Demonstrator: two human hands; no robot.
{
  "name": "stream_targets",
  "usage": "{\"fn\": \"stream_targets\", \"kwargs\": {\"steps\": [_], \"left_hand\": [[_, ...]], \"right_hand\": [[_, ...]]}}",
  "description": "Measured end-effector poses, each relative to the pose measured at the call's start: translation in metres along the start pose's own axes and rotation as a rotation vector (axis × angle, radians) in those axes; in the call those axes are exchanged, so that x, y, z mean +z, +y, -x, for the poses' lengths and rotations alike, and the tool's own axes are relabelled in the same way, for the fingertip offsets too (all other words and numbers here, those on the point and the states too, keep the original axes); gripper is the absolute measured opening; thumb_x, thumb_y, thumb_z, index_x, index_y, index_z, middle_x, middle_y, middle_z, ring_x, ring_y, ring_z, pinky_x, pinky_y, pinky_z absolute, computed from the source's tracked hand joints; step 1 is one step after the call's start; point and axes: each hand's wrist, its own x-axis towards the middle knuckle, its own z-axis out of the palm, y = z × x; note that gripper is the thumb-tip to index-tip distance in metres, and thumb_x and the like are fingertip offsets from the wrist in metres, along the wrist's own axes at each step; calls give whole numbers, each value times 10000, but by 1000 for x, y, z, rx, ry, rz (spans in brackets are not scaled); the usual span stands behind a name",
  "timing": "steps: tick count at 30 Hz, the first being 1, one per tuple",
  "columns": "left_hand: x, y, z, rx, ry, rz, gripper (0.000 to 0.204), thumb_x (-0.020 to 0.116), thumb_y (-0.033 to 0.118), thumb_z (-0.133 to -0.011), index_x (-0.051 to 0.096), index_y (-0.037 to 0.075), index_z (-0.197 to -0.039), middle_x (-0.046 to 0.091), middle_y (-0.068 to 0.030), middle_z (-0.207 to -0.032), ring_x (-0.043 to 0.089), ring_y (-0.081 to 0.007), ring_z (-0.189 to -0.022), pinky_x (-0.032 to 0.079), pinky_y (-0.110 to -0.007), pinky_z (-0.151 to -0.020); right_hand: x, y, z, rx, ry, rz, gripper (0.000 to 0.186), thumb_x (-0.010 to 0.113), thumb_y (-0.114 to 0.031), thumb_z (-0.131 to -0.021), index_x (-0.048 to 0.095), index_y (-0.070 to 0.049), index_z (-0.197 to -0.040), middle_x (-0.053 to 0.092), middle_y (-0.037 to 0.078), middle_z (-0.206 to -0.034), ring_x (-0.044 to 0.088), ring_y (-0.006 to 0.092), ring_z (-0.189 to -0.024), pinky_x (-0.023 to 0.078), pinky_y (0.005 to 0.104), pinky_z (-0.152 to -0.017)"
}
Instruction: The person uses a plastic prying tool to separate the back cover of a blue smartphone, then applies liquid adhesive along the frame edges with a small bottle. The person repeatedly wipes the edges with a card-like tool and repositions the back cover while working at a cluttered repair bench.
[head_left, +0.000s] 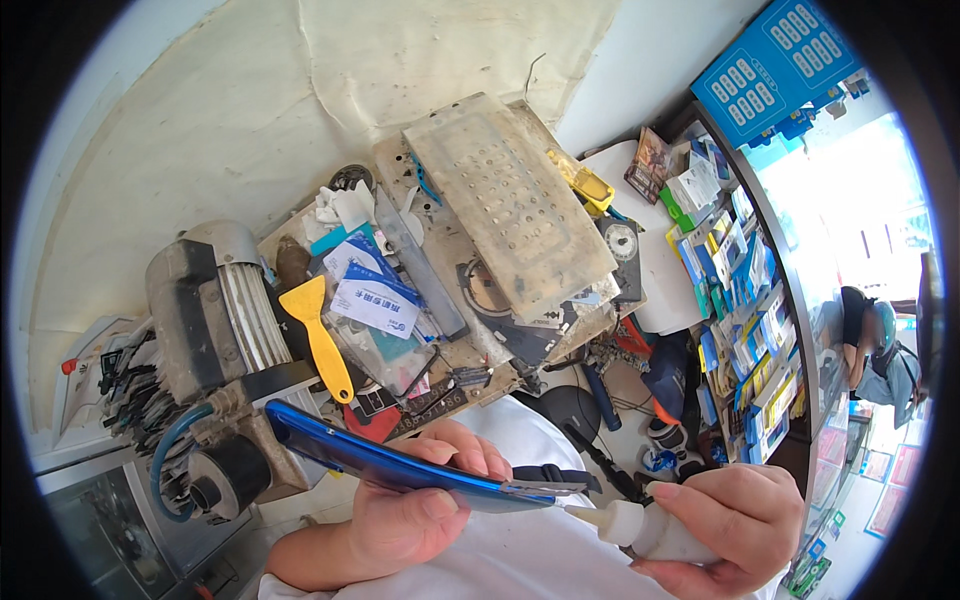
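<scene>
Left hand (405,515) wrapped around a blue phone (390,462), thumb pressed over its near edge, fingers curled up behind the far side; phone held edge-on and tilted, one end high by the pump, the other end low toward the right hand. Right hand (735,525) clenched around a small white bottle (640,530), nozzle aimed left, tip just beside the low end of the phone, a thin grey strip jutting out there. Cannot tell whether tip and phone actually touch.

Beyond the phone, a cluttered workbench (470,375). Directly above the phone's high end, a yellow scraper (318,335) lying handle-down among papers. Left of the phone, a grey motor pump (215,310) with ribbed body and a blue hose (175,455) looping beneath. Farther above the phone, a dirty perforated plate (510,200) tilted across the bench top, with blue-and-white cards (375,300) and a grey metal bar (420,265) between plate and scraper. Well to the right of the phone, a display rack (745,290) packed with small coloured packages, and past it a person on a scooter (875,350) outside in bright daylight. Under the phone, white clothing (520,560) across the lap
</scene>
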Motion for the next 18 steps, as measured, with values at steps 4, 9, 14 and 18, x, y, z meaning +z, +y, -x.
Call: {"fn": "stream_targets", "kwargs": {"steps": [4,9,14,18], "left_hand": [[1,1,-2,8,-14,-10,374,726,218,-984,669,282,-1347,598,-34,-1180,570,-235,-1145,430,-465,-1027],[0,3,-2,-3,-2,-5,371,724,219,-985,668,279,-1347,596,-32,-1181,570,-237,-1142,429,-470,-1030],[-6,-2,2,37,-3,51,390,723,137,-963,664,216,-1341,602,-81,-1188,575,-293,-1152,438,-498,-1046],[-10,-10,10,45,20,68,390,729,101,-946,669,182,-1323,603,-112,-1186,574,-325,-1156,441,-526,-1061]], "right_hand": [[-7,-4,0,-8,22,3,496,871,-221,-775,725,110,-1114,705,214,-881,702,296,-691,542,332,-576],[-11,-3,3,-11,119,-7,509,859,-256,-806,717,123,-1114,703,222,-875,701,279,-693,534,325,-574],[4,15,-3,141,449,-210,707,823,-437,-827,632,63,-1289,706,103,-931,652,196,-814,508,317,-718],[12,73,-56,256,595,-439,597,806,-205,-882,580,49,-1372,710,122,-1151,679,216,-1111,505,324,-980]]}}
